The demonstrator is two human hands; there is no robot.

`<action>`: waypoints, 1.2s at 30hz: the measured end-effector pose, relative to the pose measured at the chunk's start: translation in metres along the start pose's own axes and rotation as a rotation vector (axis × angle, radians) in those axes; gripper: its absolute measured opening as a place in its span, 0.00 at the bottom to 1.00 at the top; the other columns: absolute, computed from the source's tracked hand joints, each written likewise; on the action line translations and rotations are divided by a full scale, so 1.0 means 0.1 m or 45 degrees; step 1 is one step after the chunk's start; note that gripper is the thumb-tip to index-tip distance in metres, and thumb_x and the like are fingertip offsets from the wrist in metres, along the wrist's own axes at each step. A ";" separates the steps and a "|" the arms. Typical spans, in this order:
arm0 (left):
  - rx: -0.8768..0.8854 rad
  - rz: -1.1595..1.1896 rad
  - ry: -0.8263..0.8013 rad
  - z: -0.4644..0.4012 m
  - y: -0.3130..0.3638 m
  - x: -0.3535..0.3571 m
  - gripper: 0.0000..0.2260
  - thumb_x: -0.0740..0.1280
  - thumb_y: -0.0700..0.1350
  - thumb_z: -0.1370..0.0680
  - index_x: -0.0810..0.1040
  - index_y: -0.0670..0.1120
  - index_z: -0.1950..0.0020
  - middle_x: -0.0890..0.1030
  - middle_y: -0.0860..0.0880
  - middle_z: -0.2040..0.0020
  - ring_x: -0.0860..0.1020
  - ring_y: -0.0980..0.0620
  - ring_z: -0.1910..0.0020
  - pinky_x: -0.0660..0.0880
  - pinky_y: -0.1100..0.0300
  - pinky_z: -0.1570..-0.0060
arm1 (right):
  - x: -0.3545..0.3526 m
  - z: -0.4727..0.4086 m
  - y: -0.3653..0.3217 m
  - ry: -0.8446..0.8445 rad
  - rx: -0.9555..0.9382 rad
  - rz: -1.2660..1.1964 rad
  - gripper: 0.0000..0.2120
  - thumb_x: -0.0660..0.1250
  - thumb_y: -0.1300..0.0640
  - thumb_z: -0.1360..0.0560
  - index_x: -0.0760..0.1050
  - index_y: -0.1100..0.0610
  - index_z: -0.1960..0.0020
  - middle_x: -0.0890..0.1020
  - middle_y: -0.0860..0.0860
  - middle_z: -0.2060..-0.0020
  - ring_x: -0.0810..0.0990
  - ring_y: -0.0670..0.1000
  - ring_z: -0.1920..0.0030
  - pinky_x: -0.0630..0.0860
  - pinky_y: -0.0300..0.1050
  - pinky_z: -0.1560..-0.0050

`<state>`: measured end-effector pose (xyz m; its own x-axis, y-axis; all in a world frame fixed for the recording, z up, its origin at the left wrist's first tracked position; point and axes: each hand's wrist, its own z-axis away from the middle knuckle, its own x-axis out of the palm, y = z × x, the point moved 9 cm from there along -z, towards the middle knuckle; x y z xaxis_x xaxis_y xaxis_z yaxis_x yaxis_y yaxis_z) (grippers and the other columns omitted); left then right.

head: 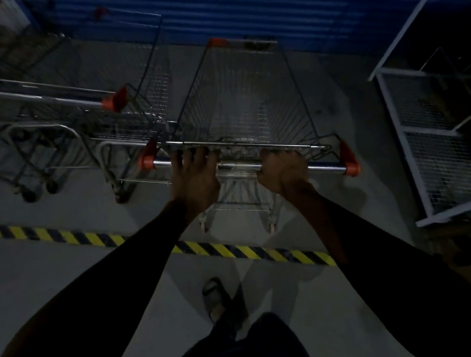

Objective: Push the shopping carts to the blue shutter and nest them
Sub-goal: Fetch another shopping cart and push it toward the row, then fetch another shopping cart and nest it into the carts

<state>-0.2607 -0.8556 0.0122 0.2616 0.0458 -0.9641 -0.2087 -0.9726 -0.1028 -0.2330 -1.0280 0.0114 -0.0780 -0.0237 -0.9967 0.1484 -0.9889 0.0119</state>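
A wire shopping cart (242,99) with orange corner caps stands straight ahead, its nose close to the blue shutter (244,7). Its chrome handle bar (239,165) runs across the middle of the view. My left hand (193,175) lies over the bar left of centre, fingers wrapped forward. My right hand (282,171) is clenched round the bar right of centre. To the left stand other carts (128,102), one alongside mine and touching near its left handle cap, and a further one (28,98) angled away.
A white wire-mesh shelf rack (437,136) stands close on the right. Black-and-yellow hazard tape (234,251) crosses the grey floor behind the cart's rear wheels. My sandalled foot (214,297) is below the tape. The scene is dim.
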 end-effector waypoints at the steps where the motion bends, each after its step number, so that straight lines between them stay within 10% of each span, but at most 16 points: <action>1: 0.003 -0.010 -0.027 -0.08 -0.01 0.04 0.29 0.67 0.49 0.34 0.70 0.47 0.34 0.73 0.42 0.40 0.69 0.37 0.40 0.61 0.39 0.36 | -0.01 -0.10 0.02 0.008 0.006 0.001 0.20 0.65 0.44 0.28 0.74 0.52 0.40 0.82 0.55 0.45 0.81 0.60 0.45 0.74 0.52 0.44; 7: -0.095 -0.010 -0.092 -0.56 -0.17 0.24 0.33 0.67 0.50 0.32 0.65 0.47 0.27 0.66 0.40 0.28 0.61 0.35 0.27 0.50 0.34 0.28 | -0.14 -0.52 0.01 0.224 -0.137 0.002 0.23 0.68 0.51 0.32 0.73 0.55 0.39 0.79 0.57 0.45 0.77 0.61 0.46 0.70 0.56 0.45; 12: 0.031 0.021 0.244 -0.38 0.01 0.26 0.29 0.67 0.45 0.28 0.68 0.44 0.27 0.67 0.36 0.28 0.62 0.34 0.28 0.55 0.33 0.31 | -0.32 -0.07 0.10 0.645 -0.181 -0.283 0.24 0.64 0.49 0.27 0.71 0.54 0.33 0.74 0.56 0.39 0.71 0.58 0.41 0.67 0.57 0.41; 21: 0.484 0.290 -0.193 0.00 1.04 0.82 0.26 0.62 0.43 0.27 0.69 0.46 0.28 0.67 0.39 0.28 0.66 0.34 0.30 0.58 0.31 0.35 | 1.00 0.98 0.94 0.051 0.451 -0.287 0.26 0.58 0.44 0.24 0.69 0.56 0.31 0.73 0.58 0.38 0.71 0.63 0.39 0.70 0.62 0.44; 36: 1.614 0.429 -0.141 1.38 3.15 -0.01 0.26 0.65 0.50 0.25 0.69 0.43 0.29 0.69 0.40 0.30 0.66 0.37 0.30 0.58 0.36 0.33 | 0.91 3.95 0.87 0.308 1.614 -0.373 0.29 0.57 0.41 0.21 0.63 0.59 0.27 0.71 0.57 0.34 0.67 0.60 0.34 0.65 0.58 0.38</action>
<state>-0.4566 -1.1302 -0.0528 -0.0419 -0.0779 -0.9961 -0.9974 -0.0556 0.0463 -0.6168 -1.1746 -0.0467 0.2473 0.1087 -0.9628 -0.8725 -0.4071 -0.2701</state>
